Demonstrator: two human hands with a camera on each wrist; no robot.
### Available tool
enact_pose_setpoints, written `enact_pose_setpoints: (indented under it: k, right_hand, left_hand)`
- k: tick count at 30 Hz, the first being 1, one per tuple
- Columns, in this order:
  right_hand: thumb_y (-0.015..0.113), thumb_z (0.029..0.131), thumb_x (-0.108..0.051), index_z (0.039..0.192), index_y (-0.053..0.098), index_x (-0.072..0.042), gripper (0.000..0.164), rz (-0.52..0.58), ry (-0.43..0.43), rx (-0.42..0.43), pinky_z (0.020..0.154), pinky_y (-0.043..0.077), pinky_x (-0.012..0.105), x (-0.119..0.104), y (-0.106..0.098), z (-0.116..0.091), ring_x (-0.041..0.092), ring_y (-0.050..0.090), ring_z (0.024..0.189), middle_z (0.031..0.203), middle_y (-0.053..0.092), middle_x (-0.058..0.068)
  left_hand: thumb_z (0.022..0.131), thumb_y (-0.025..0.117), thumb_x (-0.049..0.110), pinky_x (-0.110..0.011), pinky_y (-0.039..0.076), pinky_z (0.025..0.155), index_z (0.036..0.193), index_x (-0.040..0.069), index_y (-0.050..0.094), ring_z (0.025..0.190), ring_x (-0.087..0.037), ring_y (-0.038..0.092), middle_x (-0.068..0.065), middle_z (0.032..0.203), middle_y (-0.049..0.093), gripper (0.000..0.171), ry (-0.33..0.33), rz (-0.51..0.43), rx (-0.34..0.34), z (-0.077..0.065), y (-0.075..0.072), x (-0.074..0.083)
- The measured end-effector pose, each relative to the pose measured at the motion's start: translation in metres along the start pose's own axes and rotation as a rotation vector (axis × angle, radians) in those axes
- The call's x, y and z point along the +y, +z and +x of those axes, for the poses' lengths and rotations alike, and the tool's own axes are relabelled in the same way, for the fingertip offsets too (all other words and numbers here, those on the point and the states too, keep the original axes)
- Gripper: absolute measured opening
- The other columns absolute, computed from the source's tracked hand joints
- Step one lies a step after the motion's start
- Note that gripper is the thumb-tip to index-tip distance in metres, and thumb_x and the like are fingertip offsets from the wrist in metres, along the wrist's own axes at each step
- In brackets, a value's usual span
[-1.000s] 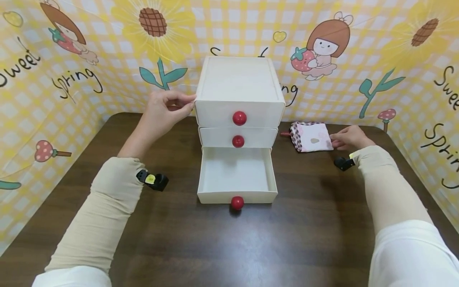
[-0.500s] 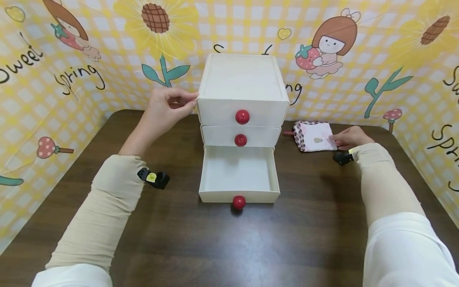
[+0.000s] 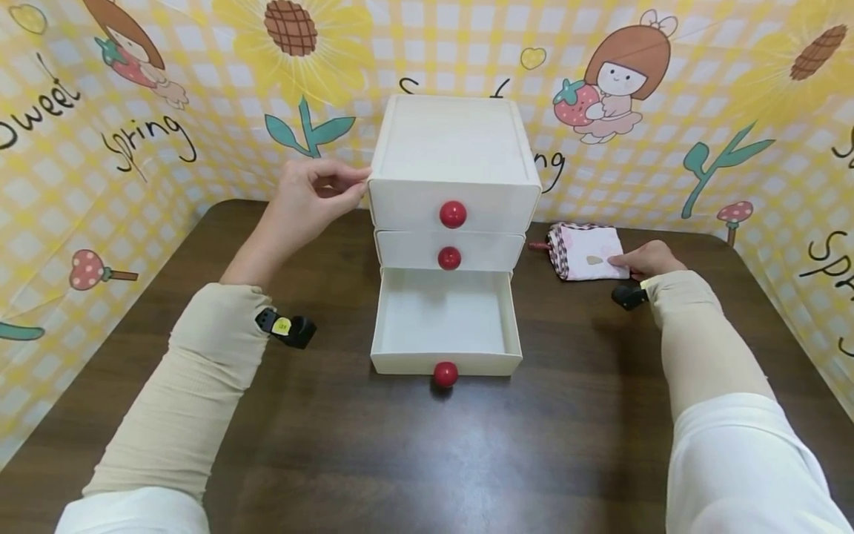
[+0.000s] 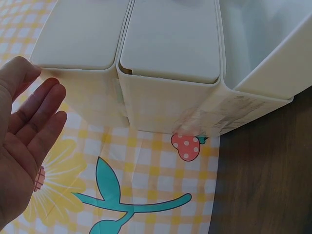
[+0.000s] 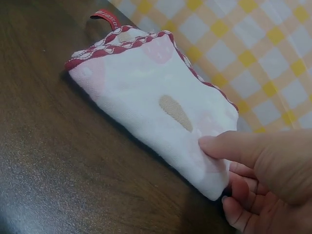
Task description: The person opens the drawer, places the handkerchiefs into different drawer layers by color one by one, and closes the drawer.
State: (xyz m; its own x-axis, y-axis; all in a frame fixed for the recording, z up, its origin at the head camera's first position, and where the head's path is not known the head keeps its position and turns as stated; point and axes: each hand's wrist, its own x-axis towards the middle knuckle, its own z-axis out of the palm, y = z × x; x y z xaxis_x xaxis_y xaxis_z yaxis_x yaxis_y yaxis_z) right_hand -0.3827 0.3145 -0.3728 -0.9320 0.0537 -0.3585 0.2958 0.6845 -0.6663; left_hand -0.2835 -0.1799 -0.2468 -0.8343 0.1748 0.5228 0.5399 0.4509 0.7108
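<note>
A white drawer cabinet (image 3: 460,141) with round red knobs stands at the back middle of the table. Its bottom drawer (image 3: 440,315) is pulled out, with a bare white inside; the two above are closed. My left hand (image 3: 310,193) touches the cabinet's upper left front corner, its thumb and fingertips right at the edge. In the left wrist view, those fingers (image 4: 41,105) lie fairly straight beside the side wall. To the right of the cabinet, my right hand (image 5: 263,170) pinches a corner of a folded small towel (image 5: 141,92), thumb on top and fingers at its edge.
Behind and beside the dark wooden table (image 3: 427,460) hangs a yellow checked cloth (image 3: 220,104) printed with flowers and figures. A small red tag (image 5: 105,18) sticks out from the towel's far end. The open drawer's red knob (image 3: 445,374) juts toward the front.
My right hand has moved slightly left, its thumb now further over the towel. The left hand stays at the cabinet's corner. The head view has shifted a little.
</note>
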Motion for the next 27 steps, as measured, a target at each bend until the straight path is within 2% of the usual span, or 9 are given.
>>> enact_pose_setpoints:
  k: [5, 11, 17, 24, 27]
  right_hand:
    - [0.066, 0.082, -0.026, 0.058, 0.052, -0.009, 0.033, -0.034, -0.015, -0.035, 0.049, 0.043, 0.02, -0.004, -0.001, -0.002, 0.007, 0.047, 0.05, 0.052, 0.046, -0.005]
    - [0.063, 0.082, -0.024, 0.053, 0.053, -0.012, 0.033, -0.018, -0.009, -0.054, 0.046, 0.04, 0.022, -0.004, -0.004, -0.004, 0.008, 0.043, 0.049, 0.051, 0.047, -0.005]
    - [0.063, 0.084, -0.023, 0.059, 0.057, -0.013, 0.027, 0.015, -0.023, -0.071, 0.049, 0.041, 0.022, -0.003, -0.005, -0.005, 0.008, 0.045, 0.051, 0.053, 0.047, -0.005]
    - [0.063, 0.086, -0.031, 0.053, 0.051, -0.015, 0.039, 0.021, -0.044, -0.065, 0.049, 0.039, 0.025, -0.005, -0.004, -0.013, 0.011, 0.042, 0.051, 0.051, 0.043, -0.005]
    - [0.063, 0.086, -0.032, 0.053, 0.052, -0.014, 0.039, 0.01, -0.055, -0.057, 0.05, 0.038, 0.026, -0.005, -0.004, -0.015, 0.012, 0.042, 0.052, 0.052, 0.044, -0.004]
  left_hand:
    - [0.081, 0.068, 0.004, -0.016, 0.05, 0.066, 0.095, -0.002, 0.071, 0.072, -0.008, 0.061, -0.011, 0.092, 0.069, 0.016, 0.008, 0.013, 0.001, 0.0, 0.0, -0.001]
    - [0.081, 0.068, 0.003, -0.016, 0.05, 0.066, 0.095, -0.003, 0.07, 0.072, -0.007, 0.061, -0.011, 0.092, 0.069, 0.016, 0.002, 0.008, 0.001, 0.0, 0.0, 0.0]
    - [0.08, 0.068, 0.001, -0.016, 0.05, 0.065, 0.094, -0.005, 0.07, 0.071, -0.006, 0.061, -0.013, 0.091, 0.069, 0.015, 0.018, -0.002, 0.008, 0.0, 0.0, 0.0]
    - [0.08, 0.068, 0.001, -0.017, 0.05, 0.066, 0.093, -0.005, 0.07, 0.071, -0.007, 0.061, -0.013, 0.092, 0.069, 0.015, 0.014, -0.01, 0.011, 0.0, 0.001, -0.001]
    - [0.08, 0.068, 0.001, -0.017, 0.05, 0.066, 0.093, -0.005, 0.07, 0.072, -0.007, 0.062, -0.013, 0.092, 0.069, 0.015, 0.012, -0.012, 0.011, -0.001, 0.0, -0.002]
